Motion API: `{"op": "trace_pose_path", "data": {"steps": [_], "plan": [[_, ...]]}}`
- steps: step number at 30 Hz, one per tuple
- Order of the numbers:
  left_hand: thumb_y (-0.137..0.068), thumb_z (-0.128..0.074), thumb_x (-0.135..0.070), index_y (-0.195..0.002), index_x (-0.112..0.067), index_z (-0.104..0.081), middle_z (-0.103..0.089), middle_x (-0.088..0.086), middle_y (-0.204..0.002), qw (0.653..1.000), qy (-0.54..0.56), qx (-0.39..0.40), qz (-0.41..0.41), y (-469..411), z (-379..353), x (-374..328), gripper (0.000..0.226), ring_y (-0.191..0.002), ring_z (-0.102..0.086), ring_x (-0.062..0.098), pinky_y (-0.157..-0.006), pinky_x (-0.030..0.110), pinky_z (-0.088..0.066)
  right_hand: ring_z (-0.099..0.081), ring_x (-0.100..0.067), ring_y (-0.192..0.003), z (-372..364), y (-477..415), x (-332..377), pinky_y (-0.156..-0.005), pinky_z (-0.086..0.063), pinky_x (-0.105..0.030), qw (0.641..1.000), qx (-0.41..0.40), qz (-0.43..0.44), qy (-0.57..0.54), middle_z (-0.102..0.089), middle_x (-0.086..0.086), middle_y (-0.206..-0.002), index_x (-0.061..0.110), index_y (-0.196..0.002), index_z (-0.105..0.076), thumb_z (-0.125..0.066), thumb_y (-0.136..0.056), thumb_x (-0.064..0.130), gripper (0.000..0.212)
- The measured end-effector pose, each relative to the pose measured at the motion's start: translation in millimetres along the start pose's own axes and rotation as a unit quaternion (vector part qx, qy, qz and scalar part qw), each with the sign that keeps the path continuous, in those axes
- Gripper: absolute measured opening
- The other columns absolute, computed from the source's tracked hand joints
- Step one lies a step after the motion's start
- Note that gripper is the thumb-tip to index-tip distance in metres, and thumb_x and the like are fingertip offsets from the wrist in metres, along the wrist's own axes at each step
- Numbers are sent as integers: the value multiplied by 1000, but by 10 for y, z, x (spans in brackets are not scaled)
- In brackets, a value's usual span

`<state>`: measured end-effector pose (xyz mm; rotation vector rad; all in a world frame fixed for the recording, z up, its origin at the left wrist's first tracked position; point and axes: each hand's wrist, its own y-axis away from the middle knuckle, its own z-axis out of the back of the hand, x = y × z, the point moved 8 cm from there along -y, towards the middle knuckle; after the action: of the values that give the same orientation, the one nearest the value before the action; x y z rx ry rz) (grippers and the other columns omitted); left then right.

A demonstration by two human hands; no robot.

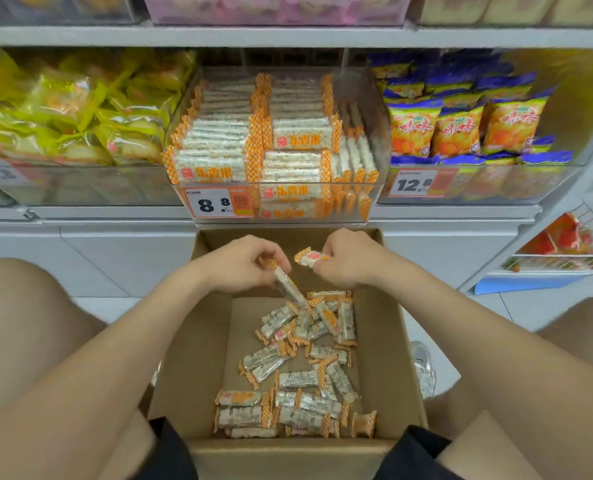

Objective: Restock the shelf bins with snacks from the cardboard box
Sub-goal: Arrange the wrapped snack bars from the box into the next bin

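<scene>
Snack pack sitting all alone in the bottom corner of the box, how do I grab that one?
Come straight down from above: the cardboard box has walls standing close beside it. Pinch the lone snack pack across its pale middle, between the orange ends. It lies apart from the pile, so nothing should get in the way.

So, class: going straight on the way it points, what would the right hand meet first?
Probably the left hand and the snack bar it grips, the held snack packet leading; depth unclear.

Bright, even overhead light; soft shadow inside the cardboard box (205,341); corners far from it bend and blur.
</scene>
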<state>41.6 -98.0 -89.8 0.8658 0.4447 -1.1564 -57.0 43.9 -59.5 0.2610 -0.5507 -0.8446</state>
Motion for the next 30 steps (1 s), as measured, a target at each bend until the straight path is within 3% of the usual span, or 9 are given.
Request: {"op": "trace_pose_path", "data": {"steps": [4,7,9,13,18,20,23,27,30], "plan": [[-93,-80,-30,-106,-30,-76,-76,-13,-106,996,-58,-11,-67,133,294,-393,14,-78,-66,-6,-73,19,-50,-64,-30,-105,409,163,276,-85,-58,-42,995,-83,56,16,-68,-8,-110,13,-118,-64,-66,-88,38,39],[-93,-78,-16,-136,-30,-61,-72,-18,-122,995,-73,-22,-67,200,395,-381,47,-112,-61,-12,-90,12,-44,-57,-30,-116,575,205,304,-94,-54,-44,988,-131,73,32,-64,-8,-122,14,-124,-58,-63,-90,31,38],[-93,-78,-16,-145,-36,-51,-69,-23,-125,995,-66,-55,-56,243,453,-307,63,-123,-57,-9,-101,19,-43,-56,-31,-121,613,183,240,-95,-53,-44,987,-139,73,40,-63,-8,-128,14,-129,-56,-64,-91,25,40],[-92,-76,-14,-140,-42,-51,-67,-26,-122,991,-34,-114,-67,289,522,-371,61,-122,-57,-5,-103,29,-43,-53,-25,-130,642,137,122,-95,-46,-32,990,-122,72,10,-59,-3,-136,21,-135,-54,-69,-95,24,43],[-85,-81,-10,-126,-35,-58,-68,-10,-118,975,67,-183,-108,321,702,-541,53,-106,-71,13,-98,43,-57,-60,-10,-118,717,254,408,-102,-50,-34,969,-143,201,-21,-66,11,-129,30,-136,-60,-78,-91,30,48],[-84,-82,2,-129,-27,-61,-71,-8,-118,967,124,-197,-106,354,760,-565,57,-104,-74,9,-98,38,-58,-62,-5,-114,701,276,507,-102,-51,-32,957,-154,243,-32,-68,14,-126,32,-136,-62,-79,-89,32,50],[-86,-78,9,-134,-27,-64,-71,-8,-125,963,179,-169,-111,390,738,-650,62,-112,-72,10,-101,32,-57,-63,-7,-116,695,287,547,-101,-51,-32,945,-189,267,-27,-70,14,-125,34,-137,-60,-79,-88,33,52],[-88,-80,-7,-122,-35,-71,-69,-12,-128,958,150,-205,-132,413,819,-725,45,-127,-60,4,-115,43,-47,-60,-8,-118,766,301,565,-101,-48,-33,932,-228,278,-36,-66,13,-127,34,-131,-61,-82,-86,42,51],[-88,-75,-2,-120,-28,-72,-70,-10,-126,945,163,-233,-164,428,901,-773,41,-127,-60,15,-110,54,-49,-52,2,-121,901,315,549,-102,-42,-26,930,-211,290,-76,-59,18,-129,37,-127,-61,-79,-88,46,44]]}}
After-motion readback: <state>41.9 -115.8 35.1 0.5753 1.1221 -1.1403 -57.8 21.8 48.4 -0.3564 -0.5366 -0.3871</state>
